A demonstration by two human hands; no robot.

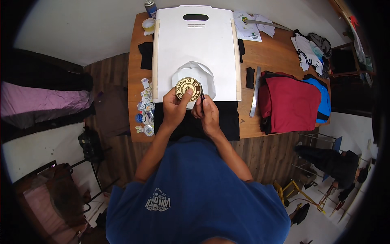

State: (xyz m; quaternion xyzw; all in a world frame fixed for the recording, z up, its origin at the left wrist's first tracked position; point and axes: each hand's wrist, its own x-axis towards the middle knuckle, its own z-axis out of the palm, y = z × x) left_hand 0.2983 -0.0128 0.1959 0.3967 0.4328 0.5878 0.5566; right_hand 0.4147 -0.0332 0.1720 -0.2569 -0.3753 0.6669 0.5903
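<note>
My left hand [174, 109] grips a round printed emblem [194, 83], dark brown and cream with a ring of lettering, its thumb pressed on the face. Around the emblem's far and right sides shows pale, see-through sheet [208, 79] with an uneven, angular outline. My right hand [209, 118] is closed on small scissors [202, 90]; their blades point away from me along the emblem's right edge, and fingers hide most of the handles. Both hands are over the near edge of a large white board [195, 44] with a dark slot, which has black cloth [227, 118] below it.
On the wooden table's left lie several round cut-out stickers [145, 106], a tape roll [148, 25] and a spray can [150, 8]. To the right are a steel ruler [255, 91], folded red garments [290, 103] and printed sheets [248, 26]. Another person [341, 168] is at far right.
</note>
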